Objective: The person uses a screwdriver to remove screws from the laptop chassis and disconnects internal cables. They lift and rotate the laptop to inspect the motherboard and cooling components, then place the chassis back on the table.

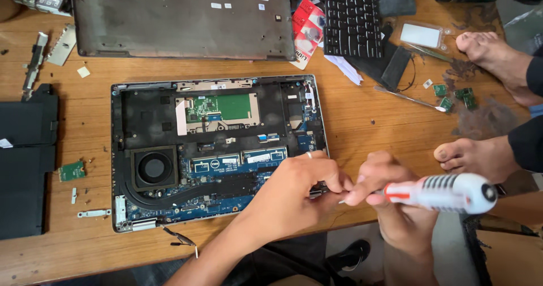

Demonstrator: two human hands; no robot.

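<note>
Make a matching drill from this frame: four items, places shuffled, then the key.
Items
1. cooling fan
2. screwdriver
3. keyboard
4. detached bottom cover

Places
A. top edge of the table, right of the red packet
B. held in the right hand, tip toward the open laptop's right edge
C. top of the table, above the open laptop
D. lower left inside the open laptop

Pairs: 1-D, 2-B, 3-A, 4-C
</note>
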